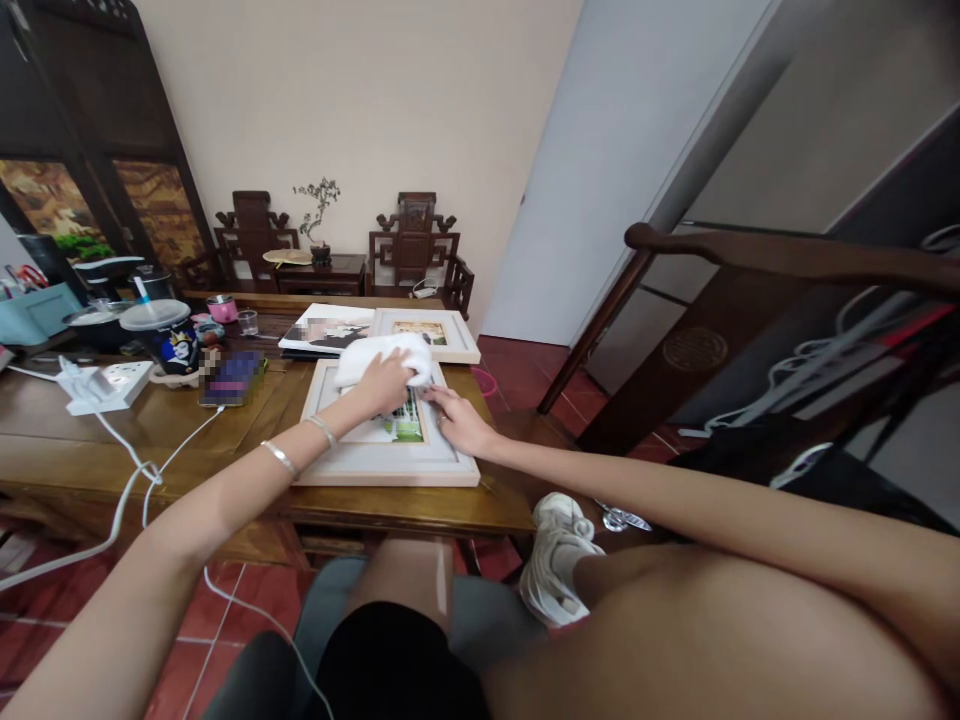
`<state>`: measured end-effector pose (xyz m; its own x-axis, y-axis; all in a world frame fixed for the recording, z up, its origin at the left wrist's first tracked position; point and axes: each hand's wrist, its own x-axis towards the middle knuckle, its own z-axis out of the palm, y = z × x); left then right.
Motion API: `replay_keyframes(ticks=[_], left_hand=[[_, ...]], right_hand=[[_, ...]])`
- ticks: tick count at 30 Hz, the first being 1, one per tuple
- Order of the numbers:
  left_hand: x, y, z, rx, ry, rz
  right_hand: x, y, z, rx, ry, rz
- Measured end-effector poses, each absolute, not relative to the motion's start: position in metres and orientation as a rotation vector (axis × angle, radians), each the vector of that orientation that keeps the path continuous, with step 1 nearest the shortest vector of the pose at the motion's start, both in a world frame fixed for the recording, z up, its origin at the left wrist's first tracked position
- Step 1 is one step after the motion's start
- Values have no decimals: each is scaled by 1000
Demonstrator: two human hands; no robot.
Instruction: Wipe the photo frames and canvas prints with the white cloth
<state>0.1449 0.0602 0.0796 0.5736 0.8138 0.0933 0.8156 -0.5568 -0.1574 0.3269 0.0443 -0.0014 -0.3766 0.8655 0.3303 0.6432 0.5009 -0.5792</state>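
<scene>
A pale wooden picture frame (390, 465) lies flat near the front edge of the wooden table (187, 450). My left hand (384, 385) presses a white cloth (386, 356) onto the top of the frame's glass. My right hand (459, 420) rests flat on the frame's right side, fingers spread, holding nothing. A second pale frame (427, 333) lies just behind the first, and a printed photo (328, 328) sits to its left.
On the table's left stand a white power strip (105, 385) with cables, a lidded cup (161, 335), a small pink pot (223, 308) and a glass (247, 322). Dark carved chairs (412, 245) line the back wall. A dark wooden chair (750, 300) stands at right.
</scene>
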Motion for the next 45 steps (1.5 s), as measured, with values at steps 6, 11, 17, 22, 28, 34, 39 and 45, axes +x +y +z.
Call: replay_keyframes(ticks=[6, 11, 17, 22, 28, 34, 39, 45], left_hand=[[161, 73, 59, -2644, -1327, 66], [126, 80, 57, -2551, -1401, 88], [68, 71, 75, -2385, -1651, 198], [53, 42, 91, -2280, -1756, 281], [76, -35, 95, -2348, -1612, 467], [83, -96, 97, -2463, -1568, 522], [70, -53, 79, -2426, -1552, 367], [63, 38, 67, -2360, -1628, 135]], right_hand=[[322, 43, 7, -1261, -2089, 499], [320, 46, 7, -1304, -2041, 525], [318, 46, 5, -1361, -2002, 528], [317, 44, 2, -1294, -1995, 504], [319, 44, -6, -1247, -1971, 507], [321, 48, -10, -1224, -1992, 481], [320, 46, -8, -1255, -1995, 494], [317, 44, -6, -1285, -1999, 484]])
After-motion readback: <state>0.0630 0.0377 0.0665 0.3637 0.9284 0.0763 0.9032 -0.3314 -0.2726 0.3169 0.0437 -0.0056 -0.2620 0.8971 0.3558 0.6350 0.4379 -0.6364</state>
